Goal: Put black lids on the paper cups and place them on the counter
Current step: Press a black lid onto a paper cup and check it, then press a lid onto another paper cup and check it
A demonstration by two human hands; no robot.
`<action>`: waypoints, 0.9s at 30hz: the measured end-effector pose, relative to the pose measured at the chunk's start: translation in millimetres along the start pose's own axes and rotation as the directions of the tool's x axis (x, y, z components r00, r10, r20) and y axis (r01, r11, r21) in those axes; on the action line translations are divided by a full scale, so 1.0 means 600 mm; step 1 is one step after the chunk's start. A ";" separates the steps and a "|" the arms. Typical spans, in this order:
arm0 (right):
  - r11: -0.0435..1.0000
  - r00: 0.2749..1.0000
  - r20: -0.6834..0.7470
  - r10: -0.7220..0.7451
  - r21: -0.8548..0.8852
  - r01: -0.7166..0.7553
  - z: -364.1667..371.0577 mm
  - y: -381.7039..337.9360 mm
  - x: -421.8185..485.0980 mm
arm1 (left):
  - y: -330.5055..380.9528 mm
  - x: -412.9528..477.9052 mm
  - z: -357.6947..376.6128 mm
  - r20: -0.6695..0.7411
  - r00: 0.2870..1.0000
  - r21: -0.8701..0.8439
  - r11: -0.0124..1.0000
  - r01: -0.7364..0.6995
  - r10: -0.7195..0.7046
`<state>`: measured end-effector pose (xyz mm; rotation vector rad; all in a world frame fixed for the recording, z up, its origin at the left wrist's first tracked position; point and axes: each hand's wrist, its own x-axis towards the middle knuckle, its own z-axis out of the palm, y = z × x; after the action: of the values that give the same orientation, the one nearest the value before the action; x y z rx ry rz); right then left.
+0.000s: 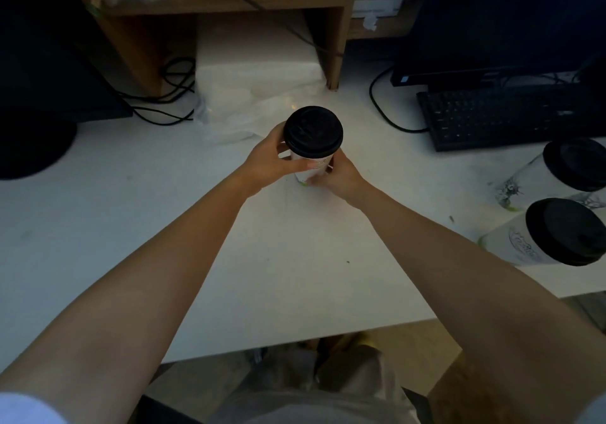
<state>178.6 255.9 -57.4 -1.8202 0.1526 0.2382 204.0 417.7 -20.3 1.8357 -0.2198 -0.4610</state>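
Left hand (267, 164) and right hand (337, 174) both curl fingers round cup (311, 162); lid (313, 131) seated just above fingertips. Contents hidden.

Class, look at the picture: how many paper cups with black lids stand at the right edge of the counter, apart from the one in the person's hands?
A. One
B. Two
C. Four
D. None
B: two lidded paper cups, the farther cup and the nearer cup, stand at the right of the white counter, away from the held cup.
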 end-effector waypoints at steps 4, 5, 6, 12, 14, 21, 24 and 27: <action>0.993 0.998 0.020 0.055 -0.104 -0.053 -0.012 -0.007 -0.002 | 0.002 -0.001 -0.009 0.031 0.997 0.178 0.982 0.062 -0.069; 0.987 0.997 0.021 0.071 -0.149 -0.067 -0.017 -0.009 -0.004 | 0.002 -0.004 -0.011 0.041 0.992 0.209 0.972 0.108 -0.119; 0.977 0.996 0.018 0.090 -0.193 -0.085 -0.022 -0.010 -0.008 | 0.001 -0.009 -0.013 0.043 0.983 0.244 0.956 0.163 -0.179; 0.939 0.982 0.004 0.190 -0.292 -0.181 -0.069 -0.005 -0.056 | 0.004 -0.045 -0.006 0.100 0.918 0.443 0.843 0.304 -0.384; 0.940 0.975 0.016 0.224 -0.269 -0.211 -0.088 -0.005 -0.086 | 0.013 -0.054 0.012 0.147 0.906 0.504 0.818 0.275 -0.396; 0.927 0.939 -0.026 0.342 -0.154 -0.342 -0.163 0.019 -0.219 | 0.067 -0.055 0.109 0.353 0.883 0.591 0.806 0.046 -0.309; 0.894 0.905 -0.047 0.422 -0.141 -0.424 -0.199 0.044 -0.284 | 0.092 -0.040 0.167 0.431 0.863 0.608 0.792 -0.061 -0.265; 0.847 0.858 -0.182 0.480 -0.157 -0.508 -0.245 0.075 -0.341 | 0.113 -0.024 0.233 0.501 0.835 0.585 0.800 -0.133 -0.228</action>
<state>-18.2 98.2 -14.2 -1.9723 0.7272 0.5092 138.0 280.2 11.6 2.2903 -0.7978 -1.0609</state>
